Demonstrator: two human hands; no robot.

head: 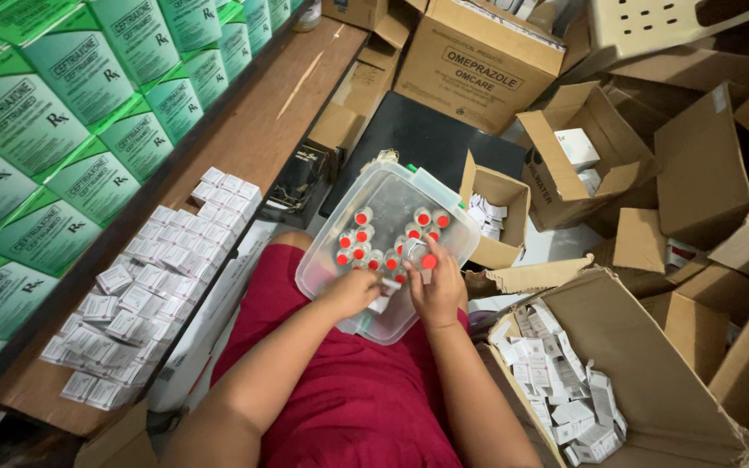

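Towering along the left side, stacked green-and-white medicine cartons (54, 113), filling that whole edge. Ringed the right side: open brown cardboard boxes (704, 173), one large box (652, 381) at lower right holding loose small white cartons (565, 390), a smaller open box (500, 217) just beyond the tub also with white packs inside. Ran beneath the green cartons: a wooden shelf (279, 113), carrying a spread of small white cartons (149, 286) laid in close rows. Lay past the tub, a black flat board (426, 139). Covered the lap at the bottom, a red garment (348, 390). Rested on that lap, tilted slightly: a clear plastic tub (387, 247), with a loose group of small vials with red caps (366, 243) standing inside, mostly toward its near half. Reached into the near part of the tub: left hand (350, 291), fingers curled around something small and pale, too hidden to name. Sat just beside it, right hand (435, 282), fingers pinched on a single red-capped vial (427, 260), held among the others above the tub floor. Hands close together, nearly touching, both over the tub's near corner.
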